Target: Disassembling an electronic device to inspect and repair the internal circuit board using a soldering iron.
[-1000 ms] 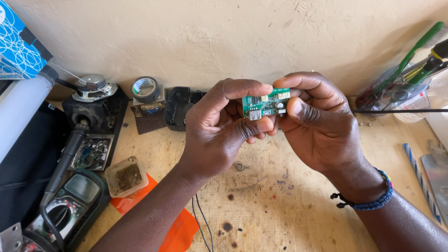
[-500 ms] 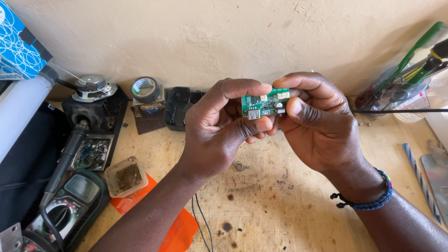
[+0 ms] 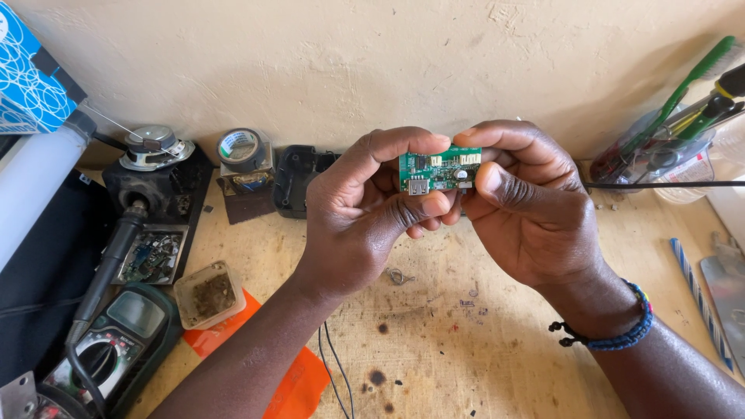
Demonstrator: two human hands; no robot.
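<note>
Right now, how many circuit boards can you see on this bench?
2. A small green circuit board is held between the left hand and right hand; another board lies at the left by the multimeter. Others may be hidden.

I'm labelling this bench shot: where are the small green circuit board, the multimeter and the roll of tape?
small green circuit board (image 3: 439, 170), head view, middle of its face.
dark green multimeter (image 3: 132, 316), head view, its grey screen.
grey roll of tape (image 3: 241, 147), head view, top rim.
</note>
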